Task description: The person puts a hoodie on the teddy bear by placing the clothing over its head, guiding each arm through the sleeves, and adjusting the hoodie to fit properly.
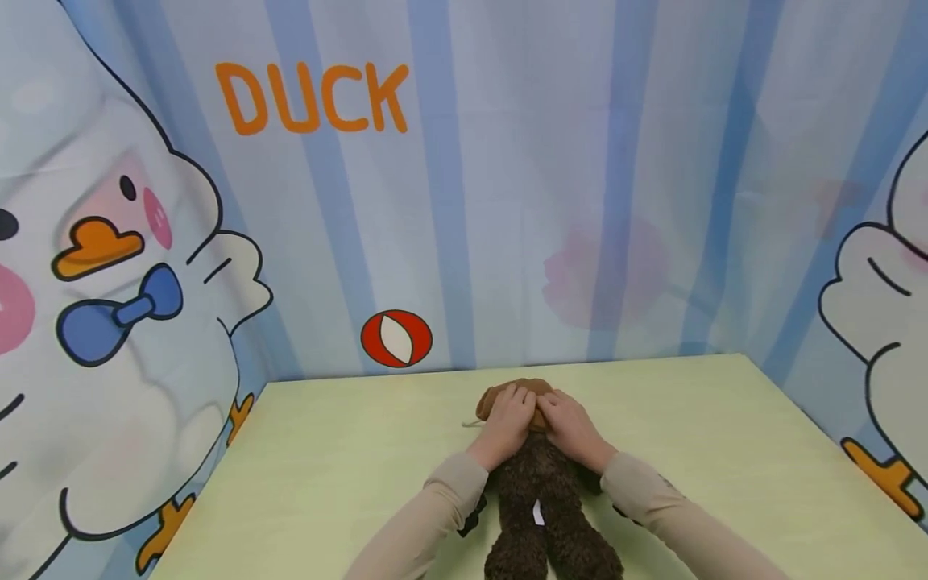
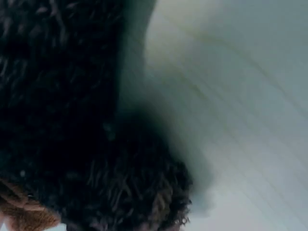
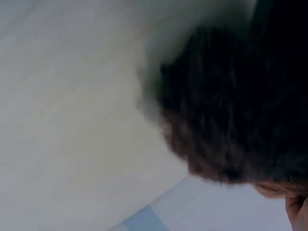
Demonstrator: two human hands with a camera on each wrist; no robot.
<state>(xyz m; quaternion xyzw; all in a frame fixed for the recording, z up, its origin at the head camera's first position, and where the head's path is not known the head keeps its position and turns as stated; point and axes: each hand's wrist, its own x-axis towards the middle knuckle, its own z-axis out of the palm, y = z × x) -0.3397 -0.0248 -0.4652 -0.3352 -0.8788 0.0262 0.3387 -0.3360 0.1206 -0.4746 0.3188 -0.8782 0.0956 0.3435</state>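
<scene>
A dark brown plush toy point(image 1: 535, 477) lies on the table with its legs toward me and a white tag between them. Over its head end is a lighter brown fabric piece point(image 1: 535, 387), with a thin pale cord at its left side. My left hand point(image 1: 510, 419) grips this fabric from the left, fingers curled. On the other side my right hand point(image 1: 575, 423) pinches it, close to the left one. Dark fur point(image 2: 62, 96) fills much of the left wrist view, beside a bit of the brown fabric point(image 2: 31, 216). The toy's face is hidden.
The pale yellow table point(image 1: 348, 475) runs back to a striped blue curtain point(image 1: 507, 201) with printed ducks on both sides. A red and white ball point(image 1: 396, 338) is printed low on the curtain. Wrist straps show dark under both forearms.
</scene>
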